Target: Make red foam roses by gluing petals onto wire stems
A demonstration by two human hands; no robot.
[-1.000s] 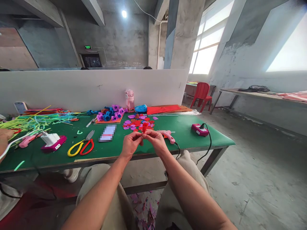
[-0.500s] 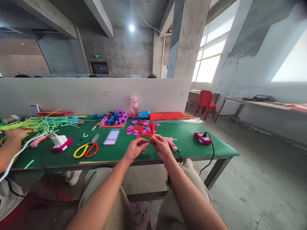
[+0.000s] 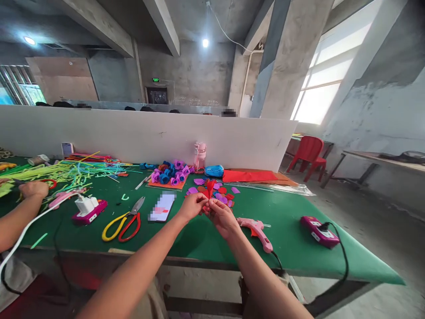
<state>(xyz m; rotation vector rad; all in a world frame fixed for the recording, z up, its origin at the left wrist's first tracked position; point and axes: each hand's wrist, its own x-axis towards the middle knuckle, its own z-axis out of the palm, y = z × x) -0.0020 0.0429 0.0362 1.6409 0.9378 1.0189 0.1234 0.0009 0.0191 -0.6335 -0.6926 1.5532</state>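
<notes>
Both my hands meet above the green table (image 3: pixel 292 248). My left hand (image 3: pixel 191 206) and my right hand (image 3: pixel 222 215) pinch a small red felt petal piece (image 3: pixel 209 188) between their fingertips, holding it upright. Just behind it lies a pile of red and purple felt petals (image 3: pixel 219 193). A pink glue gun (image 3: pixel 257 231) lies on the table to the right of my right hand.
Yellow and red scissors (image 3: pixel 122 219), a phone (image 3: pixel 161 207), finished purple and blue felt roses (image 3: pixel 168 173), a pink bottle (image 3: pixel 199 156), red sheets (image 3: pixel 249 176), two pink power strips (image 3: pixel 319 230) (image 3: pixel 89 210). Another person's hand (image 3: pixel 33 189) works among coloured sticks at left. A white partition (image 3: pixel 133 133) backs the table.
The view has shifted left and closer to the table. My left hand, loose half a second ago, has come back onto the red piece beside my right.
</notes>
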